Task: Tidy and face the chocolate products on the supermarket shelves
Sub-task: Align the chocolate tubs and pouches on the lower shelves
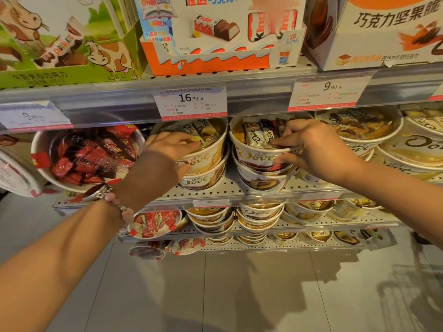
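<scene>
both hands up at the middle shelf (230,188), front edge, each on the top tub of a two-high stack of chocolate tubs.

left hand (167,149): fingers curled over the near rim of the left top tub (203,152), thumb side hidden behind the wrist. grip clamped on that tub, as far as can be seen. the tub tilts forward, clear lid facing out and up, brand script on the wall slanting.

right hand (309,147): fingertips on the lid, thumb under the rim of the right top tub (259,149). grip pinched on the rim at its right side. this tub also leans toward the aisle, script readable but off level.

key relation: each tub lies straight ahead of its own hand and slightly inward, so the two tubs sit between the hands, just beside each other near the shelf's front edge. neither hand needs to cross. each tub's round axis tips forward off the lower tub (203,180) beneath it.

judgement: next move likely a small turn and push back to seat each top tub square, script facing front. risk: the tilted top tub sliding off its stack.

beside them: red-wrapped sweets tub (88,156) at left, more tubs toward the right end.
</scene>
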Tool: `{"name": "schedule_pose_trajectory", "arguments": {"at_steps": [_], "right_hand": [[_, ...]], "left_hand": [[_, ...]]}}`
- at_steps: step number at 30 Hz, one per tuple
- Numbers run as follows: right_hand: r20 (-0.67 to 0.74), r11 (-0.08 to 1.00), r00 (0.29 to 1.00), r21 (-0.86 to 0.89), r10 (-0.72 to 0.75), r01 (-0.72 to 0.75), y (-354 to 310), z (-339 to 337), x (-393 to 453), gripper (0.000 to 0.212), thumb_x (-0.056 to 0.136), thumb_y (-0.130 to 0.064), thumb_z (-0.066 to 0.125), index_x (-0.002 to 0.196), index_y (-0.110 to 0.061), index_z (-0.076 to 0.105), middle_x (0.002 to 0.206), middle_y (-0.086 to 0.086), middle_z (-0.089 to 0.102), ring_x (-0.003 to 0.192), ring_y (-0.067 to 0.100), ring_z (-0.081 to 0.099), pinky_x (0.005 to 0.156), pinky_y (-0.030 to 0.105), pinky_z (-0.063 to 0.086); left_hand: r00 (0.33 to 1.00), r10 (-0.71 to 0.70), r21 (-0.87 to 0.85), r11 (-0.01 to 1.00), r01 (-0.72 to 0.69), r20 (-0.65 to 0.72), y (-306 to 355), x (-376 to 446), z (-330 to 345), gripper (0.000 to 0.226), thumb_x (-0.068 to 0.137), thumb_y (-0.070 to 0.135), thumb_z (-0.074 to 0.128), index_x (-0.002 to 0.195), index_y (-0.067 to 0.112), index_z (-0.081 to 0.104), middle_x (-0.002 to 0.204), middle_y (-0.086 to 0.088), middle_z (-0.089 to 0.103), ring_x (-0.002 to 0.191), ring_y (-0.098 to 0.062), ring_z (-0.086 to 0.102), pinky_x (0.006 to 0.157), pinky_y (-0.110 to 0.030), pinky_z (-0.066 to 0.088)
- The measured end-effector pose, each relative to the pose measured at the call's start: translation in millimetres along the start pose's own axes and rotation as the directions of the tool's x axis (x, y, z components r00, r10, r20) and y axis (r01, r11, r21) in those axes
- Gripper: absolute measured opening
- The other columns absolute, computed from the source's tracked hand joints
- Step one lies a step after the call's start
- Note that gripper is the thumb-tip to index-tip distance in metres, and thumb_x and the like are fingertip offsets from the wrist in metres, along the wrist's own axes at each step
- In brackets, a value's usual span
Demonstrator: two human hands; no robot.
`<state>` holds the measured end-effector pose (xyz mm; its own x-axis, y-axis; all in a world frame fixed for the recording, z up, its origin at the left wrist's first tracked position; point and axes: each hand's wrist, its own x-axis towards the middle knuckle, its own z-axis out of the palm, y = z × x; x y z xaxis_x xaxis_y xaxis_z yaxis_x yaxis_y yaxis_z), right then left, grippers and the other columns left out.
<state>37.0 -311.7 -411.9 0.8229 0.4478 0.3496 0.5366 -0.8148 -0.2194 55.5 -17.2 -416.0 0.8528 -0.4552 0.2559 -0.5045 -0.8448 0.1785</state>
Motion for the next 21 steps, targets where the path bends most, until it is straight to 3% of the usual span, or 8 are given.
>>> {"name": "schedule_pose_trajectory", "arguments": {"at_steps": [4, 9, 12, 16, 18, 21], "right_hand": [[0.031, 1.000, 0.999, 0.016, -0.009, 0.009, 5.7, -2.0, -0.2, 0.039, 0.064, -0.010, 0.082, 0.102, -0.006, 0.072, 0.081, 0.008, 0.062, 0.073, 0.028, 0.061, 0.065, 0.035, 0.051], [0.018, 0.999, 1.000, 0.034, -0.003, 0.002, 9.4, -0.5, -1.3, 0.039, 0.066, -0.008, 0.081, 0.104, -0.006, 0.071, 0.083, 0.005, 0.061, 0.074, 0.015, 0.051, 0.068, 0.027, 0.041], [0.010, 0.999, 1.000, 0.044, 0.005, -0.006, 7.3, 0.6, -2.3, 0.038, 0.067, -0.007, 0.080, 0.104, -0.005, 0.071, 0.083, 0.006, 0.061, 0.074, 0.015, 0.051, 0.070, 0.026, 0.039], [-0.010, 0.997, 0.999, 0.064, 0.035, -0.034, 6.2, -0.3, -2.5, 0.038, 0.068, -0.008, 0.079, 0.104, -0.006, 0.070, 0.084, 0.000, 0.057, 0.078, 0.023, 0.058, 0.073, 0.026, 0.039], [-0.017, 0.997, 0.999, 0.059, 0.045, -0.044, 5.8, 1.0, -3.1, 0.038, 0.069, -0.010, 0.078, 0.106, -0.007, 0.070, 0.086, -0.004, 0.052, 0.082, 0.025, 0.058, 0.075, 0.026, 0.038], [-0.003, 0.997, 0.998, 0.045, 0.066, -0.066, 5.0, 2.1, -7.5, 0.041, 0.074, -0.014, 0.076, 0.114, -0.010, 0.066, 0.098, 0.003, 0.058, 0.094, 0.025, 0.057, 0.083, 0.030, 0.043]], "left_hand": [[0.999, 0.024, -0.067, 0.998, -0.022, 0.040, -10.5, -2.9, -3.5, 0.055, 0.076, -0.003, 0.069, 0.126, 0.016, 0.056, 0.132, -0.012, 0.054, 0.125, -0.031, 0.047, 0.108, -0.048, 0.033], [0.997, 0.071, -0.006, 0.997, -0.071, 0.023, -11.8, -0.4, -3.5, 0.051, 0.078, 0.005, 0.070, 0.125, 0.018, 0.057, 0.127, -0.010, 0.058, 0.120, -0.030, 0.054, 0.104, -0.041, 0.035], [0.998, 0.026, 0.009, 1.000, -0.026, 0.050, -6.1, 2.5, -3.0, 0.049, 0.082, 0.015, 0.068, 0.129, 0.021, 0.054, 0.131, -0.007, 0.056, 0.123, -0.029, 0.048, 0.105, -0.042, 0.033], [0.986, 0.148, 0.133, 0.982, -0.137, -0.078, 19.0, -10.7, 7.7, 0.044, 0.080, 0.029, 0.056, 0.119, 0.009, 0.058, 0.111, -0.011, 0.060, 0.103, -0.026, 0.053, 0.089, -0.042, 0.041], [0.979, 0.164, -0.011, 0.986, -0.166, -0.119, 41.3, -20.9, 23.1, 0.033, 0.081, 0.026, 0.051, 0.106, 0.006, 0.061, 0.099, -0.008, 0.060, 0.090, -0.017, 0.053, 0.077, -0.033, 0.048], [0.976, 0.010, -0.273, 0.959, -0.071, -0.220, 66.6, -14.9, 33.8, 0.026, 0.083, 0.024, 0.053, 0.101, 0.006, 0.058, 0.096, -0.002, 0.054, 0.081, -0.004, 0.044, 0.070, -0.021, 0.044]]}}
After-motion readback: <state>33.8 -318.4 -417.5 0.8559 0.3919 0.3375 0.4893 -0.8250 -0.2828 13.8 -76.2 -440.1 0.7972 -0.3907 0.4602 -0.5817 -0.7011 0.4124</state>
